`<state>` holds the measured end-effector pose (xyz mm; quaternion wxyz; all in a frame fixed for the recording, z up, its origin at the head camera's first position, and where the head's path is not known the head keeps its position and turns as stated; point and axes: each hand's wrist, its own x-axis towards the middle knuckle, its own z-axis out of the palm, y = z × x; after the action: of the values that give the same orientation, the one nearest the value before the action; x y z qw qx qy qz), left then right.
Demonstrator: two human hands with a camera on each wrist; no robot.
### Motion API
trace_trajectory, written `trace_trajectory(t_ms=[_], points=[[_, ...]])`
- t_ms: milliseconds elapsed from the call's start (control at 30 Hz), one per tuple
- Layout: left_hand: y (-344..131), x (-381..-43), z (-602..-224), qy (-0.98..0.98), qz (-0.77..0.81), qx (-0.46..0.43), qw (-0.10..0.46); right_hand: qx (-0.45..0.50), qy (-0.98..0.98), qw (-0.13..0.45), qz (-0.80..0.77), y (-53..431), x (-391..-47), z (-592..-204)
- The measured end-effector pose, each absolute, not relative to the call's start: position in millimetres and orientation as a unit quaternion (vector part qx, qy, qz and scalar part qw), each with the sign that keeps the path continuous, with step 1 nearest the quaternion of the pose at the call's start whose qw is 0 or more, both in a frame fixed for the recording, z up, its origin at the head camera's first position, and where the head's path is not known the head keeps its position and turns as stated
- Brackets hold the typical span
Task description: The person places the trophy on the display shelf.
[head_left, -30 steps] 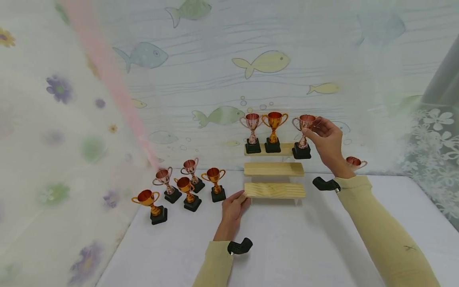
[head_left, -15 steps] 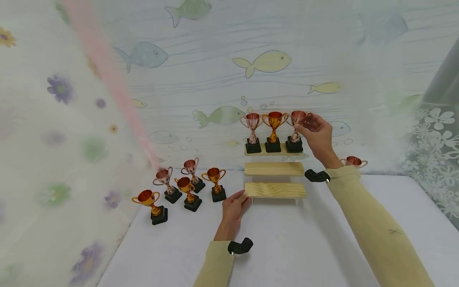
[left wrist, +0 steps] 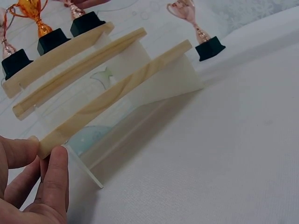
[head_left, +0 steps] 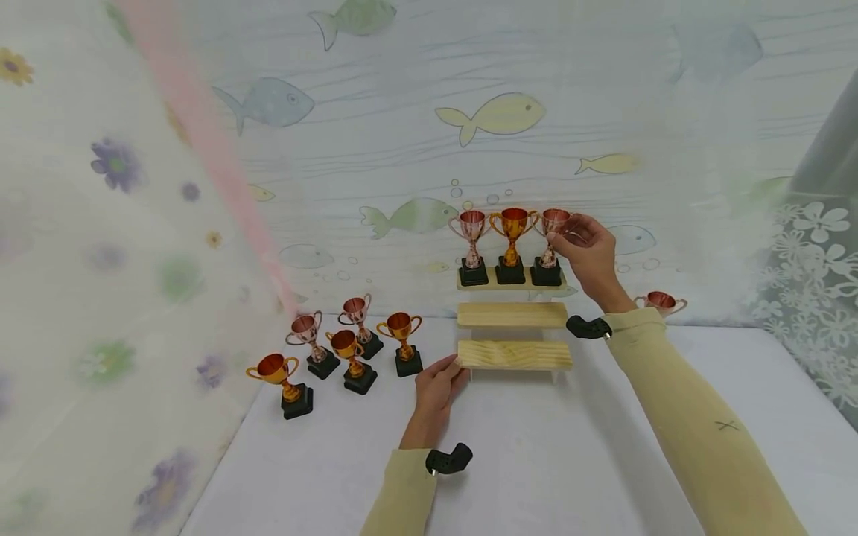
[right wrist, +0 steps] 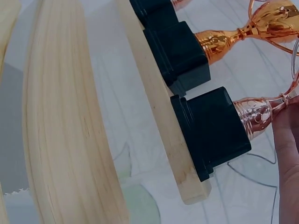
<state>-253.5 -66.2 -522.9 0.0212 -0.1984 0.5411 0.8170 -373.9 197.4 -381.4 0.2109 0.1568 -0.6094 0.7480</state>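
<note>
A three-step wooden display stand (head_left: 515, 355) stands on the white table. My left hand (head_left: 436, 391) pinches the left end of its lowest step, thumb and fingers around the board's corner in the left wrist view. On the top step's right end, a rose-gold trophy cup (head_left: 555, 221) is upright, its black base (right wrist: 215, 133) on the board in the right wrist view. My right hand (head_left: 591, 254) holds that trophy by its cup, near the right handle. Beside it on the same step stand a gold trophy (head_left: 514, 223) and another rose-gold trophy (head_left: 472, 223).
Left of the stand are several more trophies: a gold one (head_left: 401, 327) nearest it, others in gold (head_left: 345, 345) and rose-gold (head_left: 305, 330). One rose-gold trophy (left wrist: 198, 30) stands right of the stand, partly behind the right forearm in the head view. A fish-patterned curtain (head_left: 375, 149) hangs behind.
My right hand has moved left with the rose-gold trophy, from beyond the top step's right end to over the step, beside the gold one. The left hand has stayed at the lowest step.
</note>
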Motion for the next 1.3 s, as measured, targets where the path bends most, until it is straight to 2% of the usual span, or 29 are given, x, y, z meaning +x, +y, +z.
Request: trace_trajectory(t_ms=[333,533,667,1133,1300], points=[[-64.6,-254.1,-525.0,0.542,0.817,-0.196,0.02,0.145,-0.623,0.211,0.739,200.0,-370.6,-382.0],[-65.0,-253.6,-525.3,0.544,0.816,-0.196,0.023,0.141,-0.636,0.196,0.733,207.9,-361.8,-388.7],[-65.3,-252.7,-524.4,0.547,0.815,-0.192,0.019,0.133,-0.676,0.205,0.695,215.7,-351.6,-393.2],[-66.4,-250.6,-521.6,0.548,0.811,-0.203,0.026,0.194,-0.741,0.329,0.552,254.9,-299.5,-405.9],[-65.6,-251.3,-522.7,0.547,0.812,-0.203,0.027,0.201,-0.733,0.373,0.531,269.3,-272.3,-398.5]])
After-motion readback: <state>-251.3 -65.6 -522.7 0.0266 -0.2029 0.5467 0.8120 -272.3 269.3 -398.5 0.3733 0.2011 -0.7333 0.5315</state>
